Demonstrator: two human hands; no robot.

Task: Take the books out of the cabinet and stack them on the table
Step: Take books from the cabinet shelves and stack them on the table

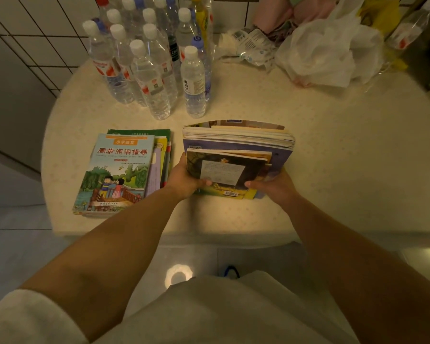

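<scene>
— Our left hand (184, 181) and right hand (274, 186) clamp the book bundle (236, 155) at its near corners, mid-frame.
— Its long axis runs away from us; the finished stack (119, 175) lies left (nearer our left hand).
— Glossy covers, soft spines, on the speckled round table (333, 150).

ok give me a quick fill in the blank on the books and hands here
1. The bundle of books is gripped by ____ hands.
2. The flat stack lies to the ____ of that bundle.
3. Behind the books stand clear plastic ____ with white caps.
4. The left hand and right hand grip the bundle's ____ end.

Missing: both; left; bottles; near
</scene>
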